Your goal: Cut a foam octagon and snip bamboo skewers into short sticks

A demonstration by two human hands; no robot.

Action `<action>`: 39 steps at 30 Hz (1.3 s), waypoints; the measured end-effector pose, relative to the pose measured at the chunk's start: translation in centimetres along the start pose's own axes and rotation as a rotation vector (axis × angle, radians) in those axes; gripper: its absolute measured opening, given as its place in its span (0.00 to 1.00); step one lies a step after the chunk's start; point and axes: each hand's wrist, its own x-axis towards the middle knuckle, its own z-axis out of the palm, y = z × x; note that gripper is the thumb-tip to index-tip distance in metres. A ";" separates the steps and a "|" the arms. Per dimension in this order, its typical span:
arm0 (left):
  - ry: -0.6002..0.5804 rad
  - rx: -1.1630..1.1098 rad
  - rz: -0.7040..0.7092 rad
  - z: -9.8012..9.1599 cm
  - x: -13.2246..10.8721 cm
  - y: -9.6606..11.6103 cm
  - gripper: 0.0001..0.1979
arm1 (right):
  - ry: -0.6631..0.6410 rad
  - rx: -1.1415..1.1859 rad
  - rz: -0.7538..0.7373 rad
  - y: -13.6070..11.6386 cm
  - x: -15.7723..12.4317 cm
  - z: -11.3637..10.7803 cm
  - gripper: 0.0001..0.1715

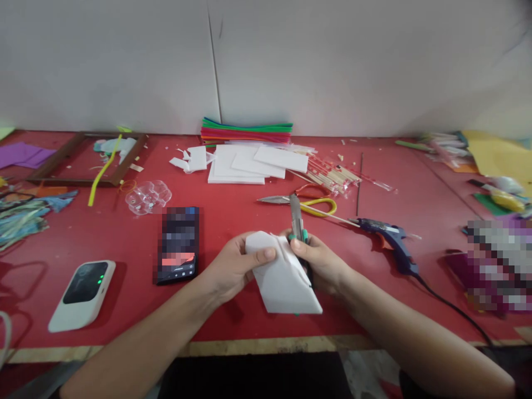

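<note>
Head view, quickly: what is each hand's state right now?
Left hand: closed, thumb on top, holding the white piece.
Right hand: closed, holding the utility knife.

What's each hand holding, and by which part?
Left hand: white piece, by its upper left part, thumb on its face. Right hand: cutter, around its green-trimmed middle.

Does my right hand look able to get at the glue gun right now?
Probably yes: the glue gun lies close to your right hand, with red table showing between them, though that hand holds a cutter it would likely need to put down first.
</note>
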 end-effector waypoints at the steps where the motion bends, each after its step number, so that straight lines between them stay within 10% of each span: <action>1: 0.051 -0.032 0.021 0.0 0.1 0.1 0.19 | 0.038 -0.001 -0.033 0.0 0.1 -0.1 0.30; 10: 0.202 -0.239 0.238 -0.4 0.8 0.7 0.14 | 0.289 -0.133 -0.438 0.2 0.1 -0.4 0.28; 39: 0.111 0.421 0.065 -0.2 -0.4 0.5 0.16 | 0.204 -0.254 -0.186 -0.9 -0.7 0.1 0.31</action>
